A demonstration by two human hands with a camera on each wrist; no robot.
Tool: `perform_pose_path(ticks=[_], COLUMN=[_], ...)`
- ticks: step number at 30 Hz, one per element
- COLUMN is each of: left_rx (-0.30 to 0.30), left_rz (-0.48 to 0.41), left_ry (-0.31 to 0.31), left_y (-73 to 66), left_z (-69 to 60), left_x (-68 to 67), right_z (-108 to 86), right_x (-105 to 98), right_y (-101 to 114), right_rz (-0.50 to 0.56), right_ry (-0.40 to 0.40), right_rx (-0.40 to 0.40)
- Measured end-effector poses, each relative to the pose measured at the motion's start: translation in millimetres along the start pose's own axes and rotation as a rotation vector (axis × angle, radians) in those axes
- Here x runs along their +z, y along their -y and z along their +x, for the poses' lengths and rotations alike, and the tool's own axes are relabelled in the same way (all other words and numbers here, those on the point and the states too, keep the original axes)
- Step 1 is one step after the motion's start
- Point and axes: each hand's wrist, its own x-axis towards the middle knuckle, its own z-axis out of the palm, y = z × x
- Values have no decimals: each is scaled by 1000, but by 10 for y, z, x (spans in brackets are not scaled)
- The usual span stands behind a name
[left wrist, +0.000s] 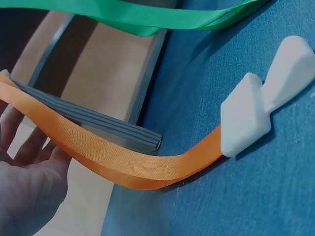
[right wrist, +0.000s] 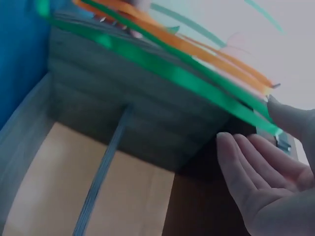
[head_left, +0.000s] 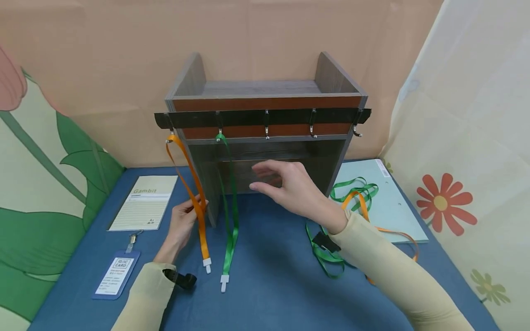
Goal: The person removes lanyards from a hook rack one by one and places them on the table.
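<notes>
One orange lanyard (head_left: 202, 234) and one green lanyard (head_left: 234, 209) hung from the leftmost hooks (head_left: 220, 132) of the rack (head_left: 290, 116) in the head view; the right hand (head_left: 290, 184), thumb and fingers apart, hovered before the shelf (head_left: 265, 87). In the left wrist view, the orange lanyard lay across the unclenched left hand (left wrist: 34, 189). The right wrist view showed the right thumb (right wrist: 290, 118) near the green lanyard.
</notes>
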Motion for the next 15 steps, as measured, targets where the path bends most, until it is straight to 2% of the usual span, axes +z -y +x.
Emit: perform_pose_path(ticks=[3,7,15], left_rx=[-4,-9,9], left_rz=[3,7,-1], left_ry=[5,11,-14], left_y=[13,30,16], left_z=[-2,-10,-10], left_x=[13,20,21], right_z=[136,272,469], right_x=[70,153,235], right_y=[43,80,169], right_rz=[69,147,239], right_ry=[-45,-82,-156], right_rx=[-16,14,43])
